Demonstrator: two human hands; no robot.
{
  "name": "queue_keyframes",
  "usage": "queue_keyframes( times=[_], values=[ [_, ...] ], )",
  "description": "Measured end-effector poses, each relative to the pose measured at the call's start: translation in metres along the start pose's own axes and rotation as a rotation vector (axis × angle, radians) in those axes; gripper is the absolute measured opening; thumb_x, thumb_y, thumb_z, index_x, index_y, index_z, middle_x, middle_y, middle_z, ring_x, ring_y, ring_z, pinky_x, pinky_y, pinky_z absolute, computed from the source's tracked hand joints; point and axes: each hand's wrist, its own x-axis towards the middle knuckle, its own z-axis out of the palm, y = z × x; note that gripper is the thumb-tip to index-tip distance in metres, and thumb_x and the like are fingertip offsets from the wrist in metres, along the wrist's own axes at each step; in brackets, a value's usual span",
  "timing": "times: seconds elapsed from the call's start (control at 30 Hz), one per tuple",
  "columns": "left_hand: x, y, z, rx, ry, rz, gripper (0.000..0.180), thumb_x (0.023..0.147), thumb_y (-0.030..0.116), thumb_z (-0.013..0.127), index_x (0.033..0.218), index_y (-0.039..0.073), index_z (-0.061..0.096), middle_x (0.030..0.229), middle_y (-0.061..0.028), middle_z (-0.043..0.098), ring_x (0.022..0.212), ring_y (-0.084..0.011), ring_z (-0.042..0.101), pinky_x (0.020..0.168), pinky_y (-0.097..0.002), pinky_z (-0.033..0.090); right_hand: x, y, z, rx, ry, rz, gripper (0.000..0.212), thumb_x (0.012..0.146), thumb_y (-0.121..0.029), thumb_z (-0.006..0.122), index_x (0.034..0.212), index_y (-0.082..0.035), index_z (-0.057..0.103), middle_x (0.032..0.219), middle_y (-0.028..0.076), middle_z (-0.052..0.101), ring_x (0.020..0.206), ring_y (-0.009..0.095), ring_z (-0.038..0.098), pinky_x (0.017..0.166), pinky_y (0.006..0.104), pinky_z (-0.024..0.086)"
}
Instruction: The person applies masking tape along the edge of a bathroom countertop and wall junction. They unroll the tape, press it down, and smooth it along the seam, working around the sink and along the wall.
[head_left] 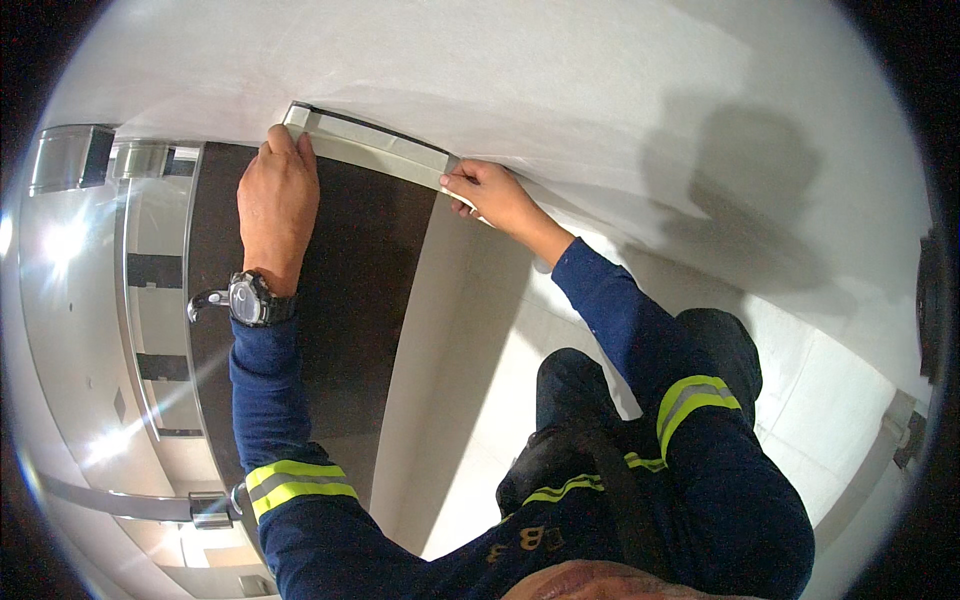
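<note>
A long, narrow off-white strip (372,148) with a thin black line along its upper edge lies against the white wall, over the far edge of a dark brown surface (345,300). Its exact kind I cannot tell. My left hand (276,200) is closed at the strip's left end, thumb and fingertips pinching it. At the opposite end my right hand (492,196) pinches the strip between thumb and fingers. A black watch (250,300) is on my left wrist, and both sleeves are dark blue with reflective bands.
The white wall (580,90) runs across the far side, with my shadow on it at right. Shiny metal fittings (75,160) and a curved metal bar (120,500) stand at left, beside reflective panels. Pale floor tiles (480,400) lie around my legs.
</note>
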Motion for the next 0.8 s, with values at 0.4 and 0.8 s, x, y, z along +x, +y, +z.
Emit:
queue_keyframes(
  times=[0.4,0.8],
  values=[
    [-0.002,-0.002,0.005,-0.009,0.03,0.011,0.029,0.109,0.026,0.049,0.101,-0.001,0.052,0.088,-0.0259,0.07,0.081,-0.044,0.071,0.068,-0.0511,0.058,-0.004,-0.001,-0.003,-0.028,-0.004,-0.006,0.037,0.105,-0.038,0.061,0.102,-0.002,0.069,0.08,0.006,0.072,0.072,0.014,0.067,0.066,0.0324,0.051],
    [-0.001,-0.004,-0.005,-0.022,-0.028,0.005,0.026,0.109,0.023,0.049,0.109,-0.003,0.054,0.087,-0.0244,0.07,0.08,-0.0415,0.073,0.07,-0.0502,0.061,0.002,0.004,0.005,0.044,0.011,-0.051,0.04,0.103,-0.038,0.064,0.108,0.0,0.072,0.081,0.007,0.073,0.072,0.016,0.068,0.068,0.0323,0.053]
  ],
)
